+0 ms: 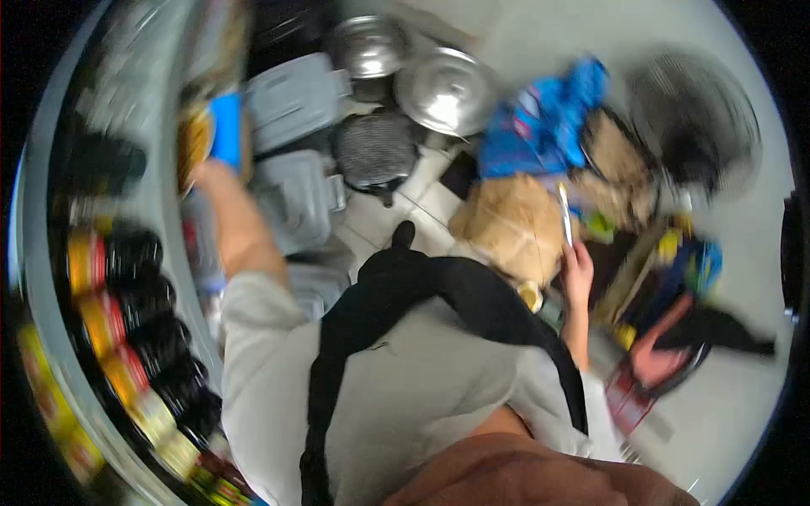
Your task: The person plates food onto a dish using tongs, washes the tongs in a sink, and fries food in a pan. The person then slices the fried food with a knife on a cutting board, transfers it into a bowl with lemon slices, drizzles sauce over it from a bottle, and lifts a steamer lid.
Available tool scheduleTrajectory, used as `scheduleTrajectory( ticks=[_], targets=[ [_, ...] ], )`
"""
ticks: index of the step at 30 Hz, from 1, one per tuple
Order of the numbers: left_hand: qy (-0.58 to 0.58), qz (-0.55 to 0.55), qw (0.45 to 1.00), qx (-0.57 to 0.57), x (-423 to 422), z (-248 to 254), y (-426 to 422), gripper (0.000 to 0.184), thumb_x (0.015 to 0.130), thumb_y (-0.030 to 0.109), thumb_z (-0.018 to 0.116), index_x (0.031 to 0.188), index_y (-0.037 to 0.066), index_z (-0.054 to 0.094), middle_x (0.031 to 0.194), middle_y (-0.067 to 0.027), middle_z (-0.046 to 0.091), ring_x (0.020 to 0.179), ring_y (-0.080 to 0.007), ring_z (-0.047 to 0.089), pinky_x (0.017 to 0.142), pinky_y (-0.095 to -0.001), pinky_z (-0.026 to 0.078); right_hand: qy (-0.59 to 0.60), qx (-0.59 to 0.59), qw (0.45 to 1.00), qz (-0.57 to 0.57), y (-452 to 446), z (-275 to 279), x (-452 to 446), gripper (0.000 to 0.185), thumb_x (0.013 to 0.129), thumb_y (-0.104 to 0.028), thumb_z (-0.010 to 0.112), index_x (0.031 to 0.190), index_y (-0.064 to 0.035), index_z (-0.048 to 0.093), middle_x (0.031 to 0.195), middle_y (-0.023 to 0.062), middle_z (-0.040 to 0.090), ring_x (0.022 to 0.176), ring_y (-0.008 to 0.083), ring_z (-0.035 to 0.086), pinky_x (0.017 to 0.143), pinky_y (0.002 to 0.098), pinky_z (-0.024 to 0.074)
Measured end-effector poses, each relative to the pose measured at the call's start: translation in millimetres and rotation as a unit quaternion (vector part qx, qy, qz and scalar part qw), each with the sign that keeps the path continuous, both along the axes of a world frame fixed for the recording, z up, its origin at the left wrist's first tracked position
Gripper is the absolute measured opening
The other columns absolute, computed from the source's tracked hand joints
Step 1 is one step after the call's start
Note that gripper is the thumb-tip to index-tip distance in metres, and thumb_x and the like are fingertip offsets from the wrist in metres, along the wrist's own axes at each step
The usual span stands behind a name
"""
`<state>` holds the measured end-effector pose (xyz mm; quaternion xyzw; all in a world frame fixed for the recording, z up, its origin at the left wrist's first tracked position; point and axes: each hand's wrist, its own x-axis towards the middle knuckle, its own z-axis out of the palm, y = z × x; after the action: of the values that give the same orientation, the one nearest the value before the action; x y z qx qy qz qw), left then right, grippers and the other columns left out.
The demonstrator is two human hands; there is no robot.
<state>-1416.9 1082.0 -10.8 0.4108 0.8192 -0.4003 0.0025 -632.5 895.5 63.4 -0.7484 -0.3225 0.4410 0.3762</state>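
Fingers of the right hand (577, 268) are curled round the near end of a slim silvery object (565, 215), which points far, just beside a brown paper bag (510, 223). The left hand (213, 173) is at the grey shelf (171, 202) on the left, by a blue item (225, 126) and a round container (198, 143) with orange-brown contents; I cannot tell how spread its fingers are or whether they grip either
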Motion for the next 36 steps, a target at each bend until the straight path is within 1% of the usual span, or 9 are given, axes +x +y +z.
scheduleTrajectory(
  ticks=[7,11,18,22,23,26,27,29,36],
  targets=[
    [0.057,-0.015,0.998,-0.028,3.1,24.8,10.7,0.041,0.103,0.038,0.051,0.123,0.012,0.075,0.138,-0.0094,0.066,0.122,-0.0312,0.066,0.097,-0.0561,0.051,-0.098,0.019,0.993,-0.064,-44.0,16.8,-3.5,0.042,0.095,-0.032,0.073,0.124,-0.0024,0.069,0.084,0.0016,0.067,0.077,0.0089,0.060,0.070,0.0270,0.0482],
    [0.019,0.033,0.973,0.227,23.8,7.7,-3.7,0.048,0.103,0.044,0.044,0.114,0.008,0.074,0.125,-0.0117,0.068,0.111,-0.0320,0.066,0.091,-0.0554,0.051,-0.188,0.086,0.975,-0.083,-111.2,-2.0,16.4,0.044,0.092,-0.033,0.077,0.125,-0.0057,0.070,0.100,0.0080,0.076,0.085,0.0137,0.068,0.078,0.0290,0.0534],
    [-0.414,0.130,0.659,0.614,153.1,-81.7,-28.5,0.066,0.101,0.053,0.033,0.097,0.000,0.072,0.103,-0.0157,0.071,0.092,-0.0333,0.067,0.080,-0.0541,0.053,-0.223,0.030,0.960,-0.166,-278.9,-35.3,45.7,0.051,0.091,-0.047,0.072,0.125,-0.0098,0.070,0.108,0.0161,0.074,0.093,0.0314,0.072,0.084,0.0401,0.0555],
    [-0.777,0.368,0.447,0.248,333.5,-157.4,-62.0,0.070,0.100,0.058,0.032,0.103,-0.001,0.070,0.084,-0.0153,0.070,0.077,-0.0331,0.063,0.066,-0.0509,0.050,-0.189,-0.056,0.939,-0.282,-410.8,-62.4,61.7,0.054,0.090,-0.048,0.071,0.124,-0.0059,0.070,0.101,0.0168,0.074,0.089,0.0344,0.071,0.081,0.0427,0.0549],
    [-0.875,-0.038,0.472,0.101,396.8,-187.2,-81.0,0.049,0.094,0.046,0.048,0.096,0.001,0.069,0.081,-0.0182,0.067,0.080,-0.0304,0.066,0.071,-0.0484,0.052,-0.133,-0.068,0.930,-0.335,-443.3,-68.0,61.7,0.055,0.090,-0.048,0.071,0.125,-0.0056,0.070,0.097,0.0158,0.074,0.085,0.0317,0.072,0.078,0.0414,0.0548],
    [-0.816,0.081,0.562,-0.103,612.6,-175.6,-260.4,0.023,0.097,0.023,0.063,0.097,0.002,0.069,0.081,-0.0187,0.065,0.080,-0.0275,0.068,0.079,-0.0415,0.055,-0.016,-0.062,0.871,-0.487,-552.3,-101.3,80.1,0.054,0.088,-0.045,0.075,0.122,-0.0034,0.071,0.089,0.0107,0.072,0.076,0.0213,0.069,0.071,0.0355,0.0530],
    [-0.774,-0.296,0.514,-0.222,659.6,-165.0,-303.3,0.034,0.103,0.033,0.059,0.125,0.010,0.070,0.110,-0.0103,0.073,0.103,-0.0243,0.069,0.087,-0.0403,0.053,-0.021,-0.053,0.860,-0.508,-583.3,-106.6,82.7,0.054,0.088,-0.045,0.075,0.122,-0.0034,0.071,0.089,0.0107,0.072,0.076,0.0213,0.069,0.071,0.0355,0.0530],
    [-0.593,-0.650,0.397,-0.260,749.1,-69.5,-400.9,0.025,0.097,0.028,0.064,0.103,0.007,0.077,0.107,-0.0173,0.072,0.101,-0.0346,0.069,0.087,-0.0414,0.054,0.040,-0.013,0.740,-0.671,-641.7,-114.3,85.8,0.056,0.085,-0.043,0.080,0.121,-0.0012,0.070,0.083,0.0063,0.069,0.072,0.0129,0.063,0.066,0.0304,0.0492],
    [-0.420,-0.758,0.271,-0.419,914.7,-26.0,-556.8,0.030,0.091,0.035,0.067,0.095,0.006,0.077,0.090,-0.0203,0.073,0.087,-0.0384,0.070,0.078,-0.0468,0.054,-0.029,0.083,0.592,-0.801,-793.4,-104.4,64.7,0.041,0.085,-0.039,0.082,0.103,-0.0045,0.072,0.070,-0.0015,0.057,0.057,0.0074,0.049,0.050,0.0264,0.0366]
  ],
)
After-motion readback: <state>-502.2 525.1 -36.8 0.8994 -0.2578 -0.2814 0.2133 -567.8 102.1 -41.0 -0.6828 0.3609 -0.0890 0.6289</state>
